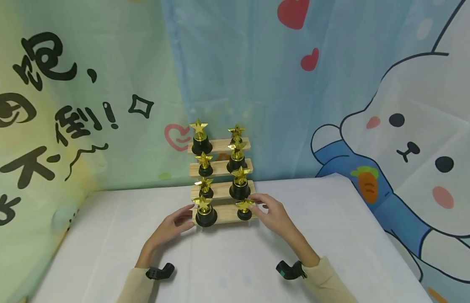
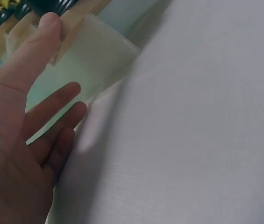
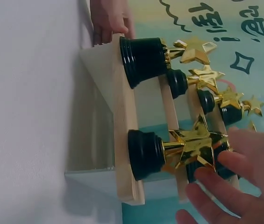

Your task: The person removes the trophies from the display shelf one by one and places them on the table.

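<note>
A tiered stand with light wooden planks (image 1: 226, 213) holds several gold star trophies with black bases, two per plank. My left hand (image 1: 176, 224) is at the left end of the lowest plank, its thumb (image 2: 47, 35) against the plank's end and the other fingers loosely extended below. A larger trophy (image 1: 206, 216) stands just beside it. On the right, my right hand (image 1: 274, 214) has its fingers spread around the star of the small trophy (image 3: 146, 154) on the lowest plank. Its fingertips (image 3: 206, 175) are right at that star. Above it stands a bigger trophy (image 1: 240, 191).
Pale, see-through side panels (image 3: 94, 130) support the planks. The stand is on a white-covered table (image 1: 227, 265), close to a printed cloth backdrop (image 1: 235, 71). Two more planks with trophies (image 1: 204, 168) rise toward the back, a taller trophy (image 1: 201, 145) at the top left.
</note>
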{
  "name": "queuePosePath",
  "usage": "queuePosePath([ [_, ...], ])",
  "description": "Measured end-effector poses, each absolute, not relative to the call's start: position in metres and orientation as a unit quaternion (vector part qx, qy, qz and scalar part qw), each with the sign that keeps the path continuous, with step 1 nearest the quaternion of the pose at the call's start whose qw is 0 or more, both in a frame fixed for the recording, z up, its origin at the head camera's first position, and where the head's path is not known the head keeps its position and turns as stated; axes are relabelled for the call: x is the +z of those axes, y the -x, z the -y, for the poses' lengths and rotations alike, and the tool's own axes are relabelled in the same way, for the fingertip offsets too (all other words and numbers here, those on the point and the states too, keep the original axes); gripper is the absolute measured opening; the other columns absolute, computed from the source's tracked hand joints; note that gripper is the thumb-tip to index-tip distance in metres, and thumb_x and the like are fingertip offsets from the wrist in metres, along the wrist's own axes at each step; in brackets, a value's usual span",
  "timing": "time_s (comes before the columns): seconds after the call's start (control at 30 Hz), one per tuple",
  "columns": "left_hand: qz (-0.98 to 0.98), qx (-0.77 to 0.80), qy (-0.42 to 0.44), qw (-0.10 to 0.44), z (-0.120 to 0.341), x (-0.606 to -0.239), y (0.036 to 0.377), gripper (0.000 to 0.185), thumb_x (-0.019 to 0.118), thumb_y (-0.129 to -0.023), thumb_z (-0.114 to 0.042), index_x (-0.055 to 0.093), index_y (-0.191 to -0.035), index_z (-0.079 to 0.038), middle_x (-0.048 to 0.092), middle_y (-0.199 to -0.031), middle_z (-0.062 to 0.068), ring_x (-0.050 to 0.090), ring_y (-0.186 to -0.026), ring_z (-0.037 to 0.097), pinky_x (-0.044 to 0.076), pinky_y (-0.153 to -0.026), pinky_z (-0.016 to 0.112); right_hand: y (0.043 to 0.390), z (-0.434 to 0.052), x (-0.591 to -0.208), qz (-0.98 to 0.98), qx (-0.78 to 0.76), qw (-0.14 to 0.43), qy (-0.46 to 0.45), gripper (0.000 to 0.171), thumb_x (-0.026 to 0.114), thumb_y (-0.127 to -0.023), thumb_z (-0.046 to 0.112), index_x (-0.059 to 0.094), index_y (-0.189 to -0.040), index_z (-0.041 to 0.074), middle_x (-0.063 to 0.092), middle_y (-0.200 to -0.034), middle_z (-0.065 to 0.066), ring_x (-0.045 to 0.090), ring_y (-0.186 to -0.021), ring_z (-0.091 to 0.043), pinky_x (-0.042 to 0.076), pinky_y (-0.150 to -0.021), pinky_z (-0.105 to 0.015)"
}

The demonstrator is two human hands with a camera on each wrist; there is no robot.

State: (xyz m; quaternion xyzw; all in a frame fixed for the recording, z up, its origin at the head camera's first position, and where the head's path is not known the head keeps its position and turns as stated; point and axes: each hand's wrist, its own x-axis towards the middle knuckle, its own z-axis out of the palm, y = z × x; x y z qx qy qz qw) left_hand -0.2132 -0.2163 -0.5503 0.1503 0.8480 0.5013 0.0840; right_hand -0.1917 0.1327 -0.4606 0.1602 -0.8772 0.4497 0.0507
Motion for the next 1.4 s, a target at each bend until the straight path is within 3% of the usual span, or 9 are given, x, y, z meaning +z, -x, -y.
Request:
queuePosePath([
  [0.27,-0.839,0.515,-0.151,0.095,0.216,-0.556,0.209,0.058,0.067,-0.091,-0.037,0.046,-0.144,-0.029,0.059,-0.136,0.009,0.058,-0.123,0.025,0.045,-0.102,0.027,0.194,-0.125,-0.47,0.892,0.417,0.048,-0.167,0.026,0.059,-0.096,0.014,0.062,-0.122,0.007,0.066,-0.118,-0.011,0.063,-0.107,-0.028,0.05,-0.089,-0.051],
  [0.57,-0.844,0.514,-0.12,0.091,0.214,-0.561,0.211,0.056,0.067,-0.09,-0.039,0.047,-0.142,-0.034,0.058,-0.136,0.009,0.055,-0.127,0.024,0.041,-0.108,0.041,0.2,-0.128,-0.474,0.889,0.417,0.042,-0.187,0.022,0.053,-0.1,0.011,0.06,-0.12,0.006,0.068,-0.115,-0.012,0.064,-0.106,-0.027,0.053,-0.088,-0.044],
  [1.07,-0.849,0.509,-0.115,0.083,0.212,-0.565,0.212,0.054,0.066,-0.09,-0.042,0.046,-0.141,-0.04,0.064,-0.127,0.004,0.058,-0.121,0.02,0.041,-0.106,0.045,0.197,-0.125,-0.481,0.883,0.417,0.096,-0.194,0.02,0.052,-0.1,0.011,0.058,-0.118,0.004,0.067,-0.115,-0.012,0.068,-0.098,-0.025,0.056,-0.081,-0.038],
  [1.4,-0.847,0.511,-0.114,0.088,0.211,-0.563,0.211,0.056,0.066,-0.09,-0.043,0.046,-0.142,-0.038,0.065,-0.125,0.003,0.057,-0.122,0.021,0.04,-0.108,0.046,0.182,-0.112,-0.467,0.881,0.419,0.082,-0.203,0.018,0.052,-0.101,0.014,0.058,-0.117,0.008,0.068,-0.111,-0.008,0.068,-0.097,-0.02,0.056,-0.08,-0.034],
])
